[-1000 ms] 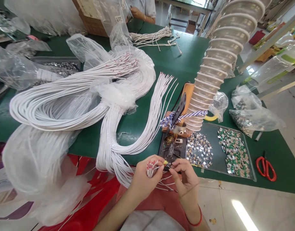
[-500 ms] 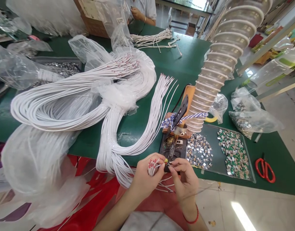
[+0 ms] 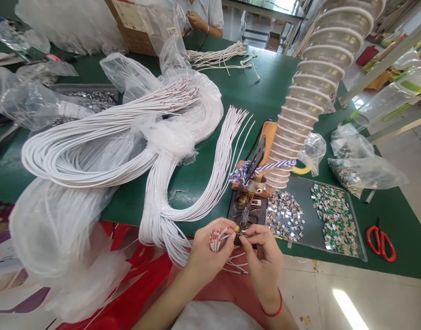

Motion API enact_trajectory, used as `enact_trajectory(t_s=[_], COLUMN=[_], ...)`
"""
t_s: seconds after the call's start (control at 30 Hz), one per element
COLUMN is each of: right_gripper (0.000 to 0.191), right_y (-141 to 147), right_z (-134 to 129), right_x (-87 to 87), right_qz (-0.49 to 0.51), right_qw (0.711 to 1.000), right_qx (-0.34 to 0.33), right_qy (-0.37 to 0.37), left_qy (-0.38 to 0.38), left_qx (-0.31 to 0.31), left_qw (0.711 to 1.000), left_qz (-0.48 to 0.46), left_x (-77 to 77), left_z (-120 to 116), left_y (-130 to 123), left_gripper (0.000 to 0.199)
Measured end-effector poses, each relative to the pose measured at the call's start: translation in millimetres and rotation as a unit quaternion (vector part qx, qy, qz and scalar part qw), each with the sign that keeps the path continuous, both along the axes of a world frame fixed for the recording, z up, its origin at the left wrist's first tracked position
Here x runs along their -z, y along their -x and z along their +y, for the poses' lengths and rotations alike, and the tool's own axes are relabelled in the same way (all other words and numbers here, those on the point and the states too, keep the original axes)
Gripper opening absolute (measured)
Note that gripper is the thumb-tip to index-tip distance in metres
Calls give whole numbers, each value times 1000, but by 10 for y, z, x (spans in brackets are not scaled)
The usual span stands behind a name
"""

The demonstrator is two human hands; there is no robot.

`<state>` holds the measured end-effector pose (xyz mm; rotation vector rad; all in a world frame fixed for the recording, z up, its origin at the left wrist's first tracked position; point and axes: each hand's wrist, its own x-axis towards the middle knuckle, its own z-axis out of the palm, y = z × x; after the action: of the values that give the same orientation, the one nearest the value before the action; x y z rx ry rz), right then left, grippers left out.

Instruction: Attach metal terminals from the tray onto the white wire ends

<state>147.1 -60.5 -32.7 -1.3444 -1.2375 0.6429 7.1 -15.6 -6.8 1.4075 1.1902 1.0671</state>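
My left hand [image 3: 210, 254] grips a small bundle of white wires [image 3: 215, 240] with red-marked ends, and a yellow-tipped thumb reaches toward my right hand. My right hand [image 3: 262, 259] pinches a small piece at a wire end [image 3: 238, 233] between thumb and forefinger. The piece is too small to identify and my fingertips partly hide it. Just behind my hands stands a dark metal jig [image 3: 246, 213] on the green workbench [image 3: 252, 87]. Long white wire bundles [image 3: 93, 158] lie looped to my left, partly wrapped in clear plastic [image 3: 165, 137].
A ribbed extraction hose [image 3: 310, 91] rises at the right. A dark tray [image 3: 334, 247] holds small metal and green parts. Red-handled scissors [image 3: 380, 243] and plastic bags of parts [image 3: 365, 174] lie further right. A co-worker's hand [image 3: 198, 20] and finished wires [image 3: 217, 57] are at the far side.
My hands stay together at the wire ends, with my right fingertips shifted slightly. The whole view has moved a little as my head shifts.
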Motion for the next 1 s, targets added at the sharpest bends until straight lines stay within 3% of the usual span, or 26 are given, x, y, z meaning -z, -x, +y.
enact_trajectory(t_s=[0.37, 1.0], right_gripper=[16, 12], right_y=[-14, -92], right_z=[-49, -56], right_x=[22, 24], right_qz=[-5, -26], right_qw=[1000, 999], right_qx=[-6, -39], right_qy=[-8, -1], left_qy=[35, 79], left_qx=[12, 28], left_qw=[999, 996], left_qz=[6, -1], left_x=[63, 1], left_z=[-41, -5], left_y=[2, 18], left_gripper=[12, 12])
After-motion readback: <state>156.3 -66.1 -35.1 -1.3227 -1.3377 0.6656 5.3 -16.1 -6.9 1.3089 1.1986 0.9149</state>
